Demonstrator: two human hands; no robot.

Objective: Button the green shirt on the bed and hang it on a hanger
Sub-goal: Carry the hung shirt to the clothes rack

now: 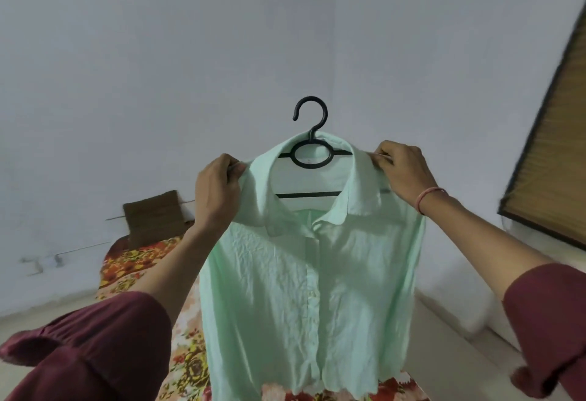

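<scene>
The pale green shirt (304, 292) hangs in the air in front of me, buttoned down its front, draped over a black plastic hanger (311, 134) whose hook sticks up above the collar. My left hand (218, 188) pinches the shirt's left shoulder over the hanger end. My right hand (402, 169) pinches the right shoulder beside the collar. Both hands hold the shirt up, level with each other. The hanger's arms are mostly hidden inside the shirt.
Below the shirt lies the bed with a floral red and yellow cover (136, 261). A brown cardboard piece (155, 219) leans on the white wall at the bed's far end. A window with a bamboo blind (555, 162) is at the right.
</scene>
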